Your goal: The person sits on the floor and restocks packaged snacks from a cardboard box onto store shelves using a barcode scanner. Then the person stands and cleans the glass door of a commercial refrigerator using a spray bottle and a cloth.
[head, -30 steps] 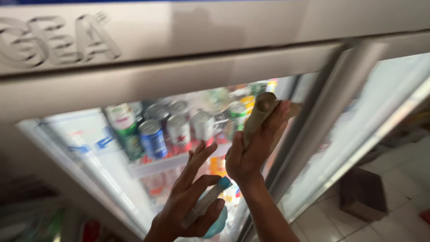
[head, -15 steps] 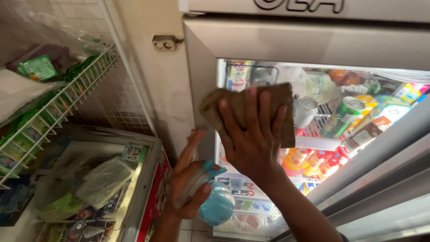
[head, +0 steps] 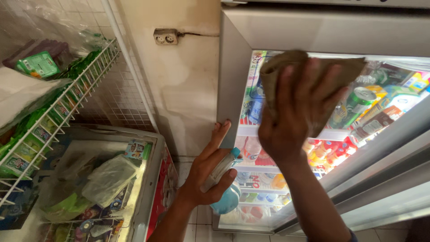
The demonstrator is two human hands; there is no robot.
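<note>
My right hand (head: pixel 298 112) presses a brown cloth (head: pixel 309 67) flat against the upper part of the glass door (head: pixel 264 134) of a lit drinks fridge (head: pixel 322 31). My left hand (head: pixel 210 168) holds a light blue spray bottle (head: pixel 226 190) by its neck, with the fingertips resting on the grey left frame of the fridge. Behind the glass stand cans and bottles (head: pixel 363 107) on white shelves.
A chest freezer (head: pixel 148 179) with a glass lid and plastic bags inside stands at lower left. Above it a white wire rack (head: pixel 58 107) holds green packets. A wall socket (head: pixel 165 36) sits on the stained wall between rack and fridge. Tiled floor shows below.
The view swung left and then closer. My right hand with the cloth moved to the top left of the glass. My left hand came to rest on the fridge frame.
</note>
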